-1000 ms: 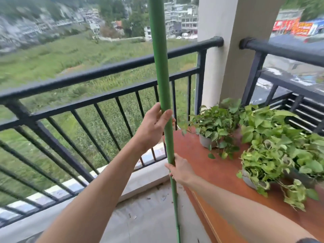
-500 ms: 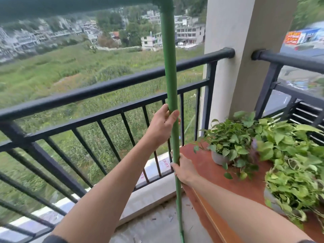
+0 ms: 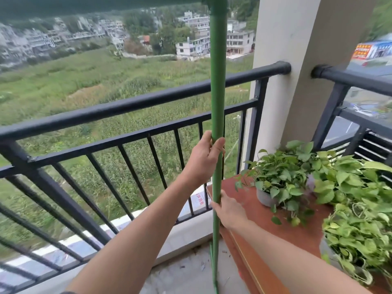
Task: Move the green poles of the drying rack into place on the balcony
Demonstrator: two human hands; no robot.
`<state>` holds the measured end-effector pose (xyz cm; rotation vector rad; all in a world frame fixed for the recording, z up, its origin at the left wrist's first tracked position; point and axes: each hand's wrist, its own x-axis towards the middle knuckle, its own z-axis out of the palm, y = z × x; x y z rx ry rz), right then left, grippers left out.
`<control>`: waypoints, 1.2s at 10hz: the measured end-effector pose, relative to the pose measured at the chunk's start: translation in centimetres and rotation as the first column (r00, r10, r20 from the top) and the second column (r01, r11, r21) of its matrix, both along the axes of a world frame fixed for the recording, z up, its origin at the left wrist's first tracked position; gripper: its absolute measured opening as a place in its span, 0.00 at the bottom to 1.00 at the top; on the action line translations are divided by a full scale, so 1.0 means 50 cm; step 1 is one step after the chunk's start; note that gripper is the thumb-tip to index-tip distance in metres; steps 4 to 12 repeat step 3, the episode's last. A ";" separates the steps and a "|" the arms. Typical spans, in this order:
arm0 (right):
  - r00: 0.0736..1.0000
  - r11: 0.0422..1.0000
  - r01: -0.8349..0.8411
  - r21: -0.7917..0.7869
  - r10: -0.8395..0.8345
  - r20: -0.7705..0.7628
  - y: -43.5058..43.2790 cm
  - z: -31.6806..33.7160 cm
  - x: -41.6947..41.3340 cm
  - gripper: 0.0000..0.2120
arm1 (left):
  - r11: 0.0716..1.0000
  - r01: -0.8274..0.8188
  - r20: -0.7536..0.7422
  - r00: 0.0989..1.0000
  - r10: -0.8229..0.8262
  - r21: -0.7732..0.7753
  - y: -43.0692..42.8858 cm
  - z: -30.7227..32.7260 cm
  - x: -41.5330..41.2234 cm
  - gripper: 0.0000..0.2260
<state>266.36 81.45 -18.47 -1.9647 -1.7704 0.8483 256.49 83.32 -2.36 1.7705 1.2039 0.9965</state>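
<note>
An upright green pole of the drying rack stands in front of the balcony railing, its foot on the floor beside a wooden table. At its top a green joint meets a dark horizontal pole running left along the top of the view. My left hand is wrapped around the upright at railing-bar height. Lower down, my right hand holds the same pole from the right side, close to the table's corner.
A black metal railing runs across the front, with a second railing to the right of a beige pillar. The reddish wooden table carries two potted leafy plants. Grey concrete floor lies below.
The view has tilted upward, bringing the pole's top joint and the horizontal pole into sight. Both hands keep their grip on the upright pole, which stays vertical.
</note>
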 end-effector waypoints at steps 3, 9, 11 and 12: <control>0.943 0.968 -0.247 -0.034 0.249 0.219 -0.028 0.058 0.054 0.18 | 0.949 -0.251 -0.097 0.967 0.236 -0.191 -0.156 -0.044 -0.140 0.11; 0.943 0.968 -0.247 -0.034 0.249 0.219 -0.028 0.058 0.054 0.18 | 0.949 -0.251 -0.097 0.967 0.236 -0.191 -0.156 -0.044 -0.140 0.11; 0.943 0.968 -0.247 -0.034 0.249 0.219 -0.028 0.058 0.054 0.18 | 0.949 -0.251 -0.097 0.967 0.236 -0.191 -0.156 -0.044 -0.140 0.11; 0.943 0.968 -0.247 -0.034 0.249 0.219 -0.028 0.058 0.054 0.18 | 0.949 -0.251 -0.097 0.967 0.236 -0.191 -0.156 -0.044 -0.140 0.11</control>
